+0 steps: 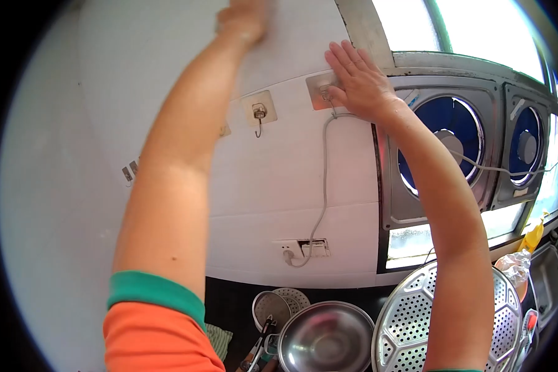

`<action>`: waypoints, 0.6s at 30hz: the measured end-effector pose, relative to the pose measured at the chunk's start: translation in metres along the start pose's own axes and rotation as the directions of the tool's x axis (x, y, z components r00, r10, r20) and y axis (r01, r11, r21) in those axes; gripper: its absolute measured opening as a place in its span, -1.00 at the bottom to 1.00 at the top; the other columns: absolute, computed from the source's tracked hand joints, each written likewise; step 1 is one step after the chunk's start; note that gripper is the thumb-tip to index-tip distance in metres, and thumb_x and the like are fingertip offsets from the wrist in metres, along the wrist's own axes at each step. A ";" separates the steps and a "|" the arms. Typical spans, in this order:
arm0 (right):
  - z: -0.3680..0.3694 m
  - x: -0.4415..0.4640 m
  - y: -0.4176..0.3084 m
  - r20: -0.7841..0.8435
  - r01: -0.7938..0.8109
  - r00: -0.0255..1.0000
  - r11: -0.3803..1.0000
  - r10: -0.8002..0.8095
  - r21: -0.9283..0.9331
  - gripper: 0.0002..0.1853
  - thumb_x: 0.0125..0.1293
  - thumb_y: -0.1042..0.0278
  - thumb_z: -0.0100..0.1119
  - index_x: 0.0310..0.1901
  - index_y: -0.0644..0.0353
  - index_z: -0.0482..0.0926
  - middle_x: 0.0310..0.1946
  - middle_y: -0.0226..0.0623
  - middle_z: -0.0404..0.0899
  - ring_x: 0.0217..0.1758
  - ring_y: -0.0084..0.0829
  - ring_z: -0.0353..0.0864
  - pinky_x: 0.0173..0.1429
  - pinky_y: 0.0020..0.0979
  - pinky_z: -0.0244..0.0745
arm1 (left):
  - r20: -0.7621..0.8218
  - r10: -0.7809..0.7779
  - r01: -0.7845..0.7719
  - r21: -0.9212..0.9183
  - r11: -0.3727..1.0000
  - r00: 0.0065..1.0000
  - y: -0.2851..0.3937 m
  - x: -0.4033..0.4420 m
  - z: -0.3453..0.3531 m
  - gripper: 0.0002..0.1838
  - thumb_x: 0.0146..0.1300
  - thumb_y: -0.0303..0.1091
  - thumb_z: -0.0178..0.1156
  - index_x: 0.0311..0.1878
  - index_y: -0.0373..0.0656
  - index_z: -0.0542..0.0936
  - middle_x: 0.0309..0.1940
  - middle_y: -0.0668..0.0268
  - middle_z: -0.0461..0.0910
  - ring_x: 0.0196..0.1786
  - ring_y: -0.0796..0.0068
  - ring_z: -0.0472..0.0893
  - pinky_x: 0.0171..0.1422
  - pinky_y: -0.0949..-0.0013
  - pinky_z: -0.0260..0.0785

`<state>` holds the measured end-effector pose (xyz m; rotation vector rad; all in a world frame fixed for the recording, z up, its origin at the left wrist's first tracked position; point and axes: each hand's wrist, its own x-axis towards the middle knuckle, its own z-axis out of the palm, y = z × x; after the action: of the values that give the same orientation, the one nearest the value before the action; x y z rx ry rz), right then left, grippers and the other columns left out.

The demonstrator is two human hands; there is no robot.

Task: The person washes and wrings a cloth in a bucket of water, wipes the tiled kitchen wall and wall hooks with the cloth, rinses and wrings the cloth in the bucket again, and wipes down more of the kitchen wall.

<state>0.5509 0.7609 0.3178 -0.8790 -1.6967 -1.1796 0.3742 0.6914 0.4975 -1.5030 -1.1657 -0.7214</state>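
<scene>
High on the white wall (279, 167), my left hand (244, 22) is smeared by motion and partly cut off by the top of the view, so its fingers do not show clearly. My right hand (364, 85) has its fingers stretched out against the wall, beside the window frame. Its palm side partly covers an adhesive hook (319, 84), over which a grey cord (326, 155) hangs. Left of that, between my arms, a second adhesive hook (259, 110) sits on its square pad. Another pad is mostly hidden behind my left forearm.
Two fans with blue openings (446, 133) fill the window at right. The cord runs down to a wall socket (301, 249). Below, a metal basin (326, 341), a perforated steamer tray (403, 319) and a strainer (271, 309) stand on the dark counter. A sink (547, 276) is at far right.
</scene>
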 end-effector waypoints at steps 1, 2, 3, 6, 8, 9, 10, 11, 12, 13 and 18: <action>-0.001 -0.002 0.000 0.020 -0.003 1.000 1.000 0.003 -0.004 -0.29 0.35 -0.08 -0.19 0.40 0.19 0.06 0.47 -0.25 -0.08 0.54 -0.29 -0.21 0.55 -0.26 -0.27 | -0.015 -0.019 0.020 0.012 1.000 1.000 -0.002 0.001 0.003 -0.65 0.29 -0.33 -0.08 0.11 -0.26 0.33 0.03 -0.09 0.43 -0.06 -0.02 0.56 -0.06 0.02 0.49; -0.004 -0.001 -0.001 0.031 -0.006 0.999 1.000 0.006 -0.001 -0.30 0.36 -0.07 -0.20 0.41 0.19 0.04 0.47 -0.24 -0.08 0.54 -0.28 -0.22 0.55 -0.26 -0.28 | -0.033 -0.038 0.039 0.034 0.999 0.999 -0.006 0.001 0.005 -0.65 0.29 -0.36 -0.08 0.11 -0.27 0.32 0.04 -0.08 0.42 -0.05 -0.01 0.56 -0.05 0.03 0.50; -0.007 0.001 -0.001 0.037 -0.012 0.999 1.000 0.012 -0.003 -0.31 0.38 -0.06 -0.21 0.41 0.19 0.02 0.47 -0.23 -0.08 0.55 -0.28 -0.23 0.55 -0.26 -0.29 | -0.058 -0.053 0.056 0.057 0.997 0.997 -0.008 0.002 0.007 -0.65 0.28 -0.38 -0.09 0.12 -0.27 0.32 0.05 -0.07 0.42 -0.05 0.00 0.57 -0.05 0.04 0.50; -0.009 0.001 -0.003 0.045 -0.027 0.999 1.000 0.027 0.009 -0.30 0.33 -0.07 -0.16 0.39 0.18 0.08 0.46 -0.24 -0.04 0.54 -0.27 -0.20 0.55 -0.26 -0.26 | -0.111 0.119 -0.113 0.057 0.992 0.987 0.021 -0.013 0.036 -0.69 0.29 -0.31 -0.12 0.08 -0.07 0.41 0.00 0.07 0.44 -0.01 0.11 0.55 -0.06 -0.01 0.47; -0.007 0.003 -0.004 0.033 -0.025 0.999 1.000 0.026 -0.012 -0.30 0.33 -0.06 -0.16 0.39 0.18 0.07 0.46 -0.24 -0.05 0.54 -0.28 -0.20 0.55 -0.27 -0.27 | -0.214 0.038 -0.085 -0.213 0.973 0.976 0.046 -0.008 0.088 -0.71 0.31 -0.21 -0.12 0.03 0.10 0.51 -0.06 0.24 0.49 0.02 0.21 0.53 -0.10 -0.06 0.43; -0.006 0.002 -0.003 0.033 -0.021 0.999 1.000 0.021 -0.023 -0.31 0.34 -0.05 -0.16 0.39 0.18 0.07 0.46 -0.24 -0.05 0.54 -0.28 -0.20 0.55 -0.27 -0.27 | -0.272 0.382 -0.362 0.123 0.924 0.883 0.054 -0.036 0.060 -0.71 0.29 -0.22 -0.08 0.03 0.04 0.51 0.00 0.25 0.49 0.06 0.24 0.52 -0.09 -0.01 0.43; -0.007 0.001 -0.004 0.040 -0.014 0.999 0.999 0.015 -0.031 -0.31 0.34 -0.05 -0.16 0.39 0.18 0.07 0.46 -0.24 -0.06 0.54 -0.28 -0.20 0.55 -0.28 -0.27 | -0.261 0.397 -0.377 0.125 0.918 0.880 0.047 -0.037 0.055 -0.70 0.28 -0.23 -0.07 0.04 0.04 0.50 0.01 0.27 0.49 0.08 0.25 0.51 -0.07 0.00 0.42; -0.009 0.001 -0.004 0.043 -0.006 0.999 0.999 0.008 -0.044 -0.31 0.35 -0.04 -0.17 0.39 0.19 0.07 0.46 -0.24 -0.06 0.54 -0.28 -0.21 0.55 -0.28 -0.28 | -0.255 0.410 -0.390 0.130 0.912 0.876 0.041 -0.036 0.052 -0.70 0.28 -0.25 -0.05 0.05 0.04 0.50 0.02 0.28 0.48 0.09 0.25 0.51 -0.05 0.01 0.42; -0.009 0.001 -0.003 0.049 0.001 0.999 0.998 0.002 -0.055 -0.32 0.35 -0.04 -0.17 0.39 0.19 0.07 0.46 -0.24 -0.06 0.54 -0.28 -0.21 0.55 -0.28 -0.28 | -0.247 0.424 -0.404 0.132 0.905 0.871 0.035 -0.036 0.051 -0.69 0.27 -0.26 -0.04 0.05 0.03 0.50 0.04 0.29 0.48 0.10 0.26 0.50 -0.03 0.02 0.42; -0.006 0.001 -0.002 0.035 0.003 0.999 0.999 -0.001 -0.046 -0.32 0.36 -0.04 -0.18 0.40 0.20 0.06 0.46 -0.23 -0.06 0.54 -0.29 -0.21 0.55 -0.28 -0.28 | -0.249 0.323 -0.300 0.129 0.945 0.913 0.021 -0.028 0.053 -0.68 0.27 -0.25 -0.04 0.09 0.05 0.49 0.06 0.28 0.47 0.11 0.24 0.49 0.01 0.02 0.42; -0.004 0.001 -0.005 0.016 0.008 1.000 0.997 -0.006 -0.075 -0.31 0.36 -0.07 -0.16 0.39 0.20 0.08 0.46 -0.23 -0.06 0.54 -0.28 -0.19 0.55 -0.27 -0.26 | -0.228 -0.157 0.161 -0.004 0.987 0.961 -0.078 -0.017 0.020 -0.59 0.25 -0.39 -0.06 0.19 -0.18 0.28 0.10 0.03 0.39 -0.01 -0.02 0.54 0.00 0.02 0.48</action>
<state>0.5473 0.7556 0.3183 -0.9304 -1.6783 -1.2508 0.2931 0.7033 0.5057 -1.2857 -1.1217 -0.9659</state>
